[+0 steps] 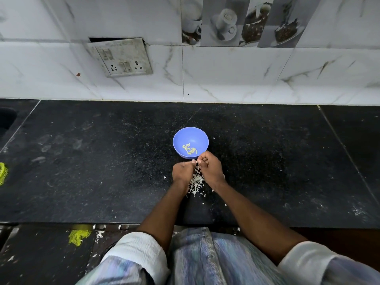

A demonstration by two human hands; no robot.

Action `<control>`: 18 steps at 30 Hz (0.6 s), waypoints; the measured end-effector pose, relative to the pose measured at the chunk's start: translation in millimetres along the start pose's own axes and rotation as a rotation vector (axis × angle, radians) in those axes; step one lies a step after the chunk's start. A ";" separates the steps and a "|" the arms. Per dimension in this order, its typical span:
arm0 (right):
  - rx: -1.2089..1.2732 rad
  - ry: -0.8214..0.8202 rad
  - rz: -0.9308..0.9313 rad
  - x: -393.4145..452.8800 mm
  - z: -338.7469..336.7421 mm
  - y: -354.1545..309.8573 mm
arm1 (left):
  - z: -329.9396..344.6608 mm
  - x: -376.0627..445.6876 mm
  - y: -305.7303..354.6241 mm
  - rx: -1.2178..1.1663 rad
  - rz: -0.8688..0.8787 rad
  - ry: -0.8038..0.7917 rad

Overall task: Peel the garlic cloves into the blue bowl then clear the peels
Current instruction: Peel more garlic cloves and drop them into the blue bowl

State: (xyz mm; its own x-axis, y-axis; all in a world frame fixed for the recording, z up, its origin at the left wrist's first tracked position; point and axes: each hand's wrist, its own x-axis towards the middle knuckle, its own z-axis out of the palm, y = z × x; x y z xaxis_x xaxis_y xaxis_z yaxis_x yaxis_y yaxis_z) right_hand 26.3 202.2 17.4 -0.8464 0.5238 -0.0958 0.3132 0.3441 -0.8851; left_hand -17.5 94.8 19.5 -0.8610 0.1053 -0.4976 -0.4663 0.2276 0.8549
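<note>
Together, left hand [183, 170] and right hand [209, 165] are pinching a garlic clove [194, 161], grips clenched, beside the blue bowl [190, 135], peels [196, 183] lying beneath on the desk [102, 161].

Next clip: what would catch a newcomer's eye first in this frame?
The blue bowl stands out at the middle of the black counter, with a few peeled garlic cloves in its bottom. Just in front of it, the left hand and right hand meet with curled fingers over a heap of white peels. A tilted switch plate hangs on the tiled wall behind.
</note>
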 end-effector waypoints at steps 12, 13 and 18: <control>0.416 -0.118 0.468 0.9 4.6 -12.4 | -8.8 -3.2 -8.9 0.473 0.551 0.100; 0.459 -0.125 0.496 1.7 5.7 -13.8 | -9.3 -3.9 -8.0 0.516 0.604 0.123; 0.446 -0.094 0.418 -0.4 8.6 -14.8 | -3.3 -1.9 -5.2 0.268 0.245 0.022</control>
State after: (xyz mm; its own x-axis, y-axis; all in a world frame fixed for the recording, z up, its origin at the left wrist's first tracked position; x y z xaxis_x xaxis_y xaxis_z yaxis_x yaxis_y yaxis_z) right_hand 18.3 190.3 26.6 -0.7315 0.4663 -0.4975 0.4334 -0.2453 -0.8671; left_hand -14.1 90.3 16.5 -0.9460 0.1679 -0.2771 -0.1783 0.4443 0.8779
